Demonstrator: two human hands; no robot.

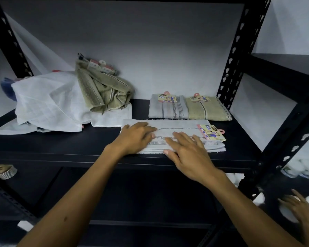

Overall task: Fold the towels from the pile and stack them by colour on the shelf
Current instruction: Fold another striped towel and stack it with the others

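I have both hands down flat on a folded grey towel (178, 134) lying at the front edge of the black shelf (78, 145). My left hand (136, 138) rests palm-down with its fingers spread over the towel's left end, and my right hand (187, 154) lies open across the middle, thumb at the near fold; neither pinches the cloth. At the towel's right end a pink-and-yellow card tag (211, 132) reads "ENE Face Towel", turned sideways to me. Behind it, against the back wall, a second folded grey towel (168, 108) and a folded olive towel (206, 109) lie side by side, touching, each with the same "ENE Face Towel" tag at its far edge. To the left sits the unfolded pile: a crumpled white towel (48, 104) with a bunched olive towel (103, 90) heaped on top, its tag too blurred for me to read. Another person's hand (303, 209) shows at the lower right, blurred.
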